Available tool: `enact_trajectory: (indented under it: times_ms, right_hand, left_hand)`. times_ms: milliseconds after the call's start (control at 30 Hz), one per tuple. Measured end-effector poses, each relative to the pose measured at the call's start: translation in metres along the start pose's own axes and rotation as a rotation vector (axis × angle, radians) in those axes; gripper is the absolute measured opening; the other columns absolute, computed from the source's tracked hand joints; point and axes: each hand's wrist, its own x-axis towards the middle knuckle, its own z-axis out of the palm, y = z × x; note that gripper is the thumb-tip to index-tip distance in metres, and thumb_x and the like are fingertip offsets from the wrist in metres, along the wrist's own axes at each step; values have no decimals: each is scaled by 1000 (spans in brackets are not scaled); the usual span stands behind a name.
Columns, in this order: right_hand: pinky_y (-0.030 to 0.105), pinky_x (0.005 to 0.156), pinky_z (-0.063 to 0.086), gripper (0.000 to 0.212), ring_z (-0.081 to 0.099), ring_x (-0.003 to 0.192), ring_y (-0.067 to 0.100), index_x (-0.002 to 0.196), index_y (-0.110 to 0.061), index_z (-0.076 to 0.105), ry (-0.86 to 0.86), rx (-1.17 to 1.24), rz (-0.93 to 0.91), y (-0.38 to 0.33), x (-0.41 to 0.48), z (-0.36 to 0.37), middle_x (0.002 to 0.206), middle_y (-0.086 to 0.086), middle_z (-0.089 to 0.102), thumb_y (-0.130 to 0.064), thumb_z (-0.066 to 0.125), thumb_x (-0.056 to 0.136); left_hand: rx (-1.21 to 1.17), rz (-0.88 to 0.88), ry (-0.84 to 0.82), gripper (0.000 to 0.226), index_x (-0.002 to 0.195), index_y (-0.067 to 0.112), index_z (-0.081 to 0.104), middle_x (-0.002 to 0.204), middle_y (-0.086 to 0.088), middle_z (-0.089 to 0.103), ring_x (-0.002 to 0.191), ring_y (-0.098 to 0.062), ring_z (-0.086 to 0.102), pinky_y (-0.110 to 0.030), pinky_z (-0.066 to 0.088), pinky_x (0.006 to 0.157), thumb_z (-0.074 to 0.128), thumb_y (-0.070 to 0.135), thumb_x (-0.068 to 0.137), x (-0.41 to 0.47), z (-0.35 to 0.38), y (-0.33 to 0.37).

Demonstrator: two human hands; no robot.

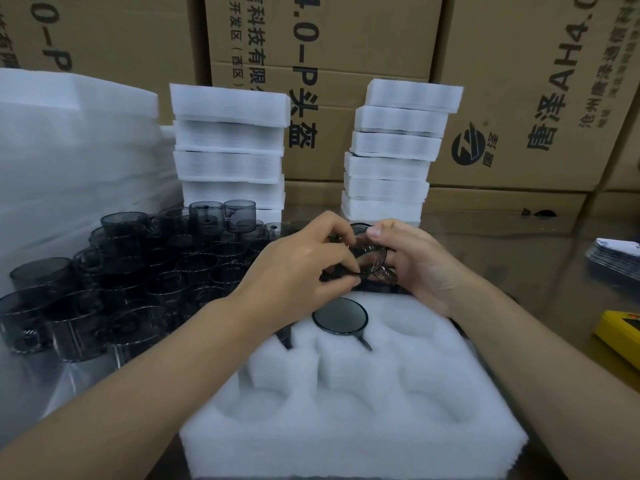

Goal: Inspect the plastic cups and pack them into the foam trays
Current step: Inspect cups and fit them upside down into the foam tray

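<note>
A white foam tray (346,427) with round pockets lies in front of me. One smoky plastic cup (340,319) sits in a far pocket, its handle pointing toward me. Above the tray's far edge both hands hold another smoky clear cup (369,252). My left hand (298,268) pinches its rim from the left, and my right hand (412,261) grips it from the right with the thumb on top. A heap of several loose smoky cups (138,271) covers the table to the left.
Two stacks of white foam trays (230,150) (394,150) stand behind the work area against cardboard boxes (519,98). White foam sheets (69,150) pile at the far left. At the right lie a yellow device (620,336) and a stack of flat cards (614,256).
</note>
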Motion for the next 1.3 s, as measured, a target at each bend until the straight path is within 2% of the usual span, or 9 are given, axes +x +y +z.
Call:
enact_trajectory:
  times_ms: [167, 267, 433, 633, 767, 867, 1000, 1167, 1300]
  right_hand:
    - [34, 70, 44, 36, 64, 71, 13, 81, -20, 57, -10, -18, -11, -3, -2, 2, 81, -1, 67, -38, 78, 59]
    - [34, 71, 42, 36, 62, 69, 12, 79, -21, 57, 3, -29, -28, -4, -2, 3, 82, -2, 67, -40, 78, 58]
    - [32, 69, 43, 32, 59, 68, 13, 75, -23, 59, 9, -60, -42, -7, -5, 7, 79, 1, 64, -40, 78, 57]
    - [34, 76, 44, 26, 62, 72, 14, 70, -31, 65, 75, -189, -26, -12, -13, 9, 89, 9, 57, -48, 77, 55]
    - [17, 52, 44, 23, 61, 66, 13, 70, -28, 62, 145, -289, -63, -12, -25, 4, 78, 0, 65, -45, 78, 70]
    - [17, 53, 44, 27, 57, 57, 7, 77, -21, 62, 188, -350, -71, -14, -33, 2, 65, -7, 63, -45, 75, 74]
    - [30, 64, 44, 53, 57, 70, 18, 90, -9, 66, 276, -365, -12, -18, -36, -4, 79, 2, 67, -53, 72, 62]
    - [18, 54, 38, 30, 50, 61, 6, 78, -19, 67, 287, -528, 49, -16, -38, -15, 68, -11, 64, -49, 64, 80]
    - [12, 53, 44, 24, 54, 63, 4, 69, -25, 67, 215, -585, 23, -18, -40, -21, 70, -11, 65, -46, 65, 80]
  left_hand:
    - [32, 42, 63, 36, 105, 23, 66, 115, 3, 46, 75, -1, 39, -29, 50, 53, 80, 26, 72, 1, -2, 1]
    - [34, 26, 58, 54, 116, 32, 54, 116, 11, 34, 70, -1, 40, -24, 47, 51, 81, 30, 69, 1, -4, 3]
    - [8, -7, 30, 68, 124, 34, 43, 117, 15, 31, 73, 14, 44, -12, 40, 55, 82, 32, 67, 1, -4, 3]
    - [84, 53, 17, 66, 126, 34, 42, 114, 14, 40, 77, 9, 43, -17, 42, 53, 76, 37, 71, 1, -3, 3]
    - [195, 203, 74, 39, 108, 20, 63, 104, 1, 58, 78, -5, 47, -23, 46, 48, 66, 42, 75, 3, -3, 5]
    - [223, 269, 68, 34, 94, 16, 70, 99, -2, 61, 77, -13, 54, -30, 49, 48, 67, 45, 77, 3, -1, 3]
    - [164, 226, 17, 37, 101, 17, 70, 103, -1, 59, 78, -7, 49, -31, 50, 49, 65, 47, 79, 1, -3, 3]
    - [136, 169, -88, 30, 115, 25, 65, 108, 7, 55, 62, -6, 43, -24, 44, 49, 55, 32, 87, -2, -2, 3]
    - [100, 172, -114, 35, 117, 24, 65, 108, 6, 56, 67, -3, 37, -26, 44, 50, 54, 18, 84, -2, -3, 5]
